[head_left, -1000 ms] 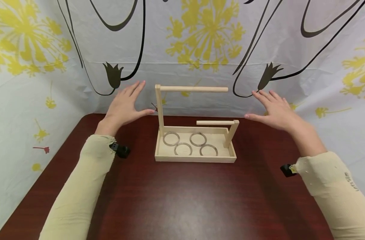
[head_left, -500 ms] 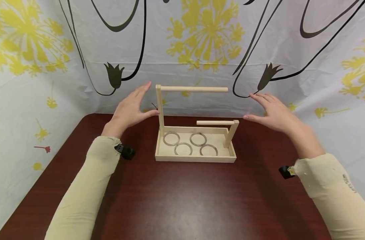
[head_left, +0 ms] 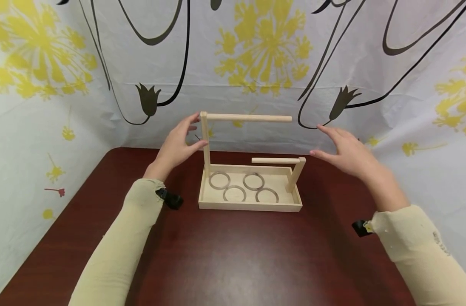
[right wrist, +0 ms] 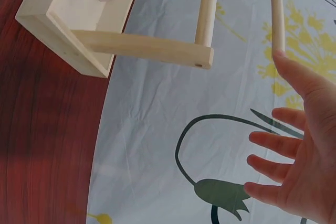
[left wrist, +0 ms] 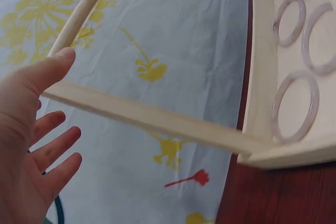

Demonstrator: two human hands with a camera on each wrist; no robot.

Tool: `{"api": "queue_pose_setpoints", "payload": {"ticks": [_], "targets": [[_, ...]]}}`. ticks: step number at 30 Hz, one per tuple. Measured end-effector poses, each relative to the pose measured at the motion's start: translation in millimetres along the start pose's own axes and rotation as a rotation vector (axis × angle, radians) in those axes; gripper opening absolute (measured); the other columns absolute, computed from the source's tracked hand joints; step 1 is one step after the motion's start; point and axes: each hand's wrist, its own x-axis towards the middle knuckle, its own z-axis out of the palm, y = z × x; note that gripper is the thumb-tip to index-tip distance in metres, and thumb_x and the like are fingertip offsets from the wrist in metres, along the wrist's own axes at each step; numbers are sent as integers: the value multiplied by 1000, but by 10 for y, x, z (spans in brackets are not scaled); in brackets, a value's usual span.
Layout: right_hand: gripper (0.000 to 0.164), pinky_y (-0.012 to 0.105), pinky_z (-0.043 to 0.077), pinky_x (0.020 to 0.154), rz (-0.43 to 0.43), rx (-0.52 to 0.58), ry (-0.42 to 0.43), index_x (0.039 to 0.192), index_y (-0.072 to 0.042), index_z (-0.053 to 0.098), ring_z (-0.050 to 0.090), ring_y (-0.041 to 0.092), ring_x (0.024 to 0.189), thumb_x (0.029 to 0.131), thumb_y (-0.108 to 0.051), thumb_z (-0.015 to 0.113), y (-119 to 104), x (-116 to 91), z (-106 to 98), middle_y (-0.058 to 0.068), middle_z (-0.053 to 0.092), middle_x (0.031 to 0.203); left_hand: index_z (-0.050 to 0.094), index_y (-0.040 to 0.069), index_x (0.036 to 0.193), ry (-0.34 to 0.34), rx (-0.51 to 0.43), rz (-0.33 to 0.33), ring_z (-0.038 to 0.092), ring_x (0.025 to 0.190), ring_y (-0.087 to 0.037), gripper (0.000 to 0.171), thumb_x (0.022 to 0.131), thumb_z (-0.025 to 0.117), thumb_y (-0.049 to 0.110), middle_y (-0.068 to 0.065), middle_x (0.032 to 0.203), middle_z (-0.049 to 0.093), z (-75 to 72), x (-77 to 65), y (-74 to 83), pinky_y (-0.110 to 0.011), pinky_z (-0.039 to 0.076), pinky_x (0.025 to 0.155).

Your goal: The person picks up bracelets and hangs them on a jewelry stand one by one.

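Observation:
A pale wooden tray (head_left: 250, 207) stands on the table with several thin, greyish rings (left wrist: 314, 98) lying flat inside it. At its left end rises a tall post (head_left: 206, 146) with a long dowel (head_left: 250, 117) pointing right. A shorter post (head_left: 296, 174) at the right end bears a short dowel (head_left: 275, 160) pointing left. My left hand (head_left: 176, 146) is beside the tall post, thumb and fingers spread; its thumb tip overlaps the post, and whether it touches I cannot tell. Apart from the shorter post, my right hand (head_left: 348, 154) hovers to the right, fingers spread, holding nothing.
The dark red-brown table (head_left: 237, 259) runs toward me in front of the tray. Behind it and at the sides hangs a white cloth (head_left: 171, 127) printed with yellow and dark flowers. A small black device (head_left: 171, 199) sits at each sleeve cuff.
My left hand has moved right, up to the tall post. The right hand has shifted slightly down and left. The tray and rings stay put; the head view tilts slightly.

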Motion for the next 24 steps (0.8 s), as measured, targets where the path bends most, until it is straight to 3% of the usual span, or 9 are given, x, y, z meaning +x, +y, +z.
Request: {"api": "queue_pose_setpoints", "payload": {"ticks": [4, 11, 19, 21, 24], "targets": [[79, 67, 26, 112, 4, 6, 34, 156, -12, 33, 31, 47, 143, 94, -53, 62, -28, -4, 50, 24, 39, 154, 32, 9, 154, 23, -146, -36, 55, 132, -34, 75, 92, 73, 20, -17, 148, 48, 119, 53, -4, -46, 44, 112], [73, 65, 29, 111, -7, 6, 75, 153, -10, 38, 35, 46, 141, 96, -51, 60, -116, 11, 109, 25, 42, 151, 41, 6, 148, 81, -353, -114, 57, 128, -35, 62, 93, 70, 10, -22, 138, 55, 216, 91, 17, -44, 49, 107], [70, 66, 32, 109, -4, 16, 125, 151, -10, 40, 39, 46, 138, 97, -48, 61, -209, -14, 107, 25, 44, 149, 48, 4, 142, 102, -440, -156, 59, 123, -36, 51, 95, 67, 5, -22, 133, 56, 250, 147, -14, -43, 53, 101], [67, 65, 34, 108, -13, 24, 150, 151, -10, 41, 41, 46, 136, 97, -46, 61, -229, -22, 106, 24, 46, 148, 48, 3, 140, 103, -461, -164, 60, 122, -36, 49, 95, 66, 4, -22, 132, 57, 255, 165, -25, -43, 55, 96], [62, 63, 35, 107, -34, 50, 209, 149, -10, 43, 44, 43, 135, 99, -40, 62, -251, -40, 103, 22, 50, 145, 48, 2, 139, 99, -503, -164, 60, 121, -36, 47, 95, 64, 2, -22, 131, 56, 263, 198, -48, -33, 57, 84]]}}
